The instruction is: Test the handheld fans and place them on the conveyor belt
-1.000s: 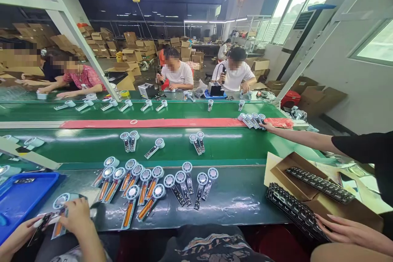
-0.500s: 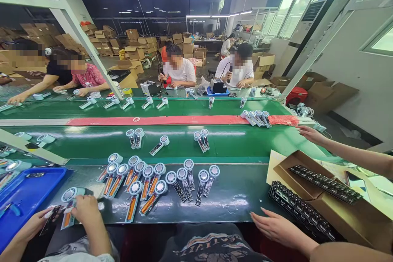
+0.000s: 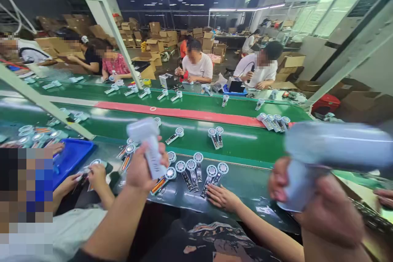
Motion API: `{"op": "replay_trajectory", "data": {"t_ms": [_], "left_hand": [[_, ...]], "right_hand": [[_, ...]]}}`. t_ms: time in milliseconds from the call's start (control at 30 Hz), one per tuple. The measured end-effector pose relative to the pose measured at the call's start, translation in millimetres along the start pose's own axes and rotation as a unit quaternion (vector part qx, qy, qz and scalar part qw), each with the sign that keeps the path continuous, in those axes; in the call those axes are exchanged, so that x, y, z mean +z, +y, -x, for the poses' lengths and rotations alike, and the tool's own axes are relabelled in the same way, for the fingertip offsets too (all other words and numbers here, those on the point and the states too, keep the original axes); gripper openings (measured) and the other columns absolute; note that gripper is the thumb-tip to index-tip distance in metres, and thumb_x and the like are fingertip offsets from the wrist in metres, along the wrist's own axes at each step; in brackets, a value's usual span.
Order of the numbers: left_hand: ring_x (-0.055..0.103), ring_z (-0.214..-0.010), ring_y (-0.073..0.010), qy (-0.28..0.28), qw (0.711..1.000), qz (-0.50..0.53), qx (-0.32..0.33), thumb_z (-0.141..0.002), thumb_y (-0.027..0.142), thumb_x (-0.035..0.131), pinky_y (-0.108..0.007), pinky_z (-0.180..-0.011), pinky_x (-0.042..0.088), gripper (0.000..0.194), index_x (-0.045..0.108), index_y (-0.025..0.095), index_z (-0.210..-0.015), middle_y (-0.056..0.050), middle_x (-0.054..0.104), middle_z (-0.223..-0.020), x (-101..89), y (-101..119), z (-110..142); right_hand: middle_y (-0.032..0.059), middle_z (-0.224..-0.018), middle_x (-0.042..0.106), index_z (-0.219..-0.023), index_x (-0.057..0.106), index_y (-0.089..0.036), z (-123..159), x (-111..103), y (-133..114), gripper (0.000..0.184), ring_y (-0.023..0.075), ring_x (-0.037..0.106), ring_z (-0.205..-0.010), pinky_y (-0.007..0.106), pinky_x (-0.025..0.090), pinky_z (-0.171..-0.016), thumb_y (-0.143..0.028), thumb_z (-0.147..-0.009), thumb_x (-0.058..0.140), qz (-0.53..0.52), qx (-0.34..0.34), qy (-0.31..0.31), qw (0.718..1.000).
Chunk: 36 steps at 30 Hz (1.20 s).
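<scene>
My left hand (image 3: 143, 168) is closed round the handle of a pale blue hair-dryer-shaped housing (image 3: 143, 131), raised over the bench. Rows of small marks show on its handle. Close to the camera at the right, my right hand (image 3: 334, 208) grips a second such housing (image 3: 334, 145), blurred by motion. Below and between them on the dark bench lie open housings with black circuit boards (image 3: 192, 172). A neighbour's hand (image 3: 224, 198) touches the rightmost of these. Others, with orange wires (image 3: 159, 184), lie partly hidden behind my left hand.
A green conveyor (image 3: 196, 143) with scattered housings runs beyond the bench, beside a red strip (image 3: 181, 114). At left are a blue tray (image 3: 75, 153) and a co-worker's hands (image 3: 98, 176). A slanting metal post (image 3: 113, 20) and black parts at right flank the space.
Both my hands have come into view, each holding a housing. The view has swung to the right-tilted left side. The neighbour's hand has moved left onto the open housings.
</scene>
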<state>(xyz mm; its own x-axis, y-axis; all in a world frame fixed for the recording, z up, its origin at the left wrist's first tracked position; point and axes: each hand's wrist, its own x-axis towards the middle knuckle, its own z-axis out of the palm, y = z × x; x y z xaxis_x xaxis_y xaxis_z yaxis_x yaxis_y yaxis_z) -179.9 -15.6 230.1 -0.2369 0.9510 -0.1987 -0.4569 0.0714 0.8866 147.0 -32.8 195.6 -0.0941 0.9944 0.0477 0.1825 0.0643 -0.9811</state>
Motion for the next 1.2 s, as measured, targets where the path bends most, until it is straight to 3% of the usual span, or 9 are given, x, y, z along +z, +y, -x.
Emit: {"op": "replay_trajectory", "data": {"t_ms": [67, 133, 233, 300, 400, 533, 767, 1200], "left_hand": [[0.050, -0.050, -0.0128, -0.013, 0.999, -0.016, -0.049, -0.087, 0.044, 0.038, -0.030, -0.050, 0.046, 0.037, 0.059, 0.019, -0.103, -0.002, 0.058, -0.073, 19.1, -20.6, 3.0], [0.059, -0.060, -0.0181, -0.039, 0.996, -0.061, -0.058, -0.082, 0.046, 0.040, -0.035, -0.057, 0.051, 0.040, 0.058, 0.017, -0.104, -0.006, 0.065, -0.081, 27.5, -43.7, 7.3], [0.068, -0.086, -0.0258, -0.092, 0.985, -0.132, -0.062, -0.077, 0.045, 0.046, -0.040, -0.074, 0.056, 0.044, 0.058, 0.017, -0.109, -0.010, 0.071, -0.097, 29.9, -69.9, 18.0], [0.068, -0.101, -0.0278, -0.121, 0.978, -0.160, -0.051, -0.077, 0.044, 0.052, -0.042, -0.088, 0.056, 0.045, 0.058, 0.018, -0.113, -0.011, 0.071, -0.111, 31.8, -77.6, 25.1], [0.065, -0.117, -0.0296, -0.148, 0.975, -0.163, -0.015, -0.077, 0.044, 0.066, -0.045, -0.104, 0.050, 0.049, 0.056, 0.020, -0.119, -0.012, 0.067, -0.127, 38.4, -78.0, 32.0], [0.063, -0.123, -0.0308, -0.167, 0.980, -0.108, -0.004, -0.075, 0.041, 0.078, -0.046, -0.108, 0.049, 0.056, 0.054, 0.020, -0.121, -0.014, 0.062, -0.138, 48.0, -73.6, 34.8], [0.068, -0.114, -0.0301, -0.186, 0.980, -0.067, -0.014, -0.073, 0.040, 0.084, -0.048, -0.103, 0.053, 0.056, 0.056, 0.018, -0.117, -0.016, 0.067, -0.130, 52.4, -73.7, 30.6], [0.067, -0.117, -0.0299, -0.177, 0.982, -0.057, -0.027, -0.072, 0.035, 0.085, -0.048, -0.108, 0.050, 0.052, 0.060, 0.018, -0.114, -0.015, 0.068, -0.127, 51.1, -76.2, 30.6]], "right_hand": [[0.0097, -0.087, 0.071, -0.101, 0.067, -0.029, -2.7, -1.3, -15.9, 0.039, 0.0228, 0.064, -0.060, 0.039, 0.056, -0.054, -0.056, -0.084, 0.044, -0.093, 0.016, -0.020, 0.995], [0.0098, -0.086, 0.071, -0.099, 0.064, -0.025, -5.0, 11.8, -18.1, 0.035, 0.0222, 0.065, -0.059, 0.037, 0.057, -0.056, -0.050, -0.080, 0.048, -0.163, 0.059, -0.029, 0.984], [0.0099, -0.095, 0.073, -0.112, 0.059, -0.022, -6.0, 41.3, -6.8, 0.043, 0.0242, 0.070, -0.074, 0.039, 0.061, -0.067, -0.046, -0.078, 0.050, -0.167, 0.124, -0.042, 0.977], [0.0103, -0.104, 0.072, -0.124, 0.055, -0.022, -5.8, 55.8, 0.3, 0.051, 0.0250, 0.070, -0.083, 0.040, 0.061, -0.073, -0.047, -0.080, 0.052, -0.148, 0.121, -0.046, 0.981], [0.0107, -0.122, 0.066, -0.133, 0.051, -0.026, -5.9, 65.5, 2.3, 0.056, 0.0262, 0.068, -0.099, 0.043, 0.060, -0.081, -0.052, -0.085, 0.058, -0.123, 0.073, -0.043, 0.989], [0.0089, -0.134, 0.061, -0.133, 0.052, -0.030, -6.5, 69.6, 0.7, 0.055, 0.0281, 0.059, -0.123, 0.049, 0.052, -0.104, -0.052, -0.085, 0.069, -0.190, 0.025, -0.016, 0.981], [0.0069, -0.132, 0.061, -0.129, 0.056, -0.033, -1.9, 71.1, 4.5, 0.051, 0.0281, 0.063, -0.117, 0.053, 0.053, -0.103, -0.042, -0.084, 0.078, -0.284, 0.022, -0.014, 0.958], [0.0077, -0.132, 0.062, -0.126, 0.056, -0.031, 1.6, 69.8, 4.7, 0.049, 0.0285, 0.067, -0.114, 0.056, 0.052, -0.106, -0.040, -0.084, 0.079, -0.291, 0.009, -0.016, 0.956]]}}
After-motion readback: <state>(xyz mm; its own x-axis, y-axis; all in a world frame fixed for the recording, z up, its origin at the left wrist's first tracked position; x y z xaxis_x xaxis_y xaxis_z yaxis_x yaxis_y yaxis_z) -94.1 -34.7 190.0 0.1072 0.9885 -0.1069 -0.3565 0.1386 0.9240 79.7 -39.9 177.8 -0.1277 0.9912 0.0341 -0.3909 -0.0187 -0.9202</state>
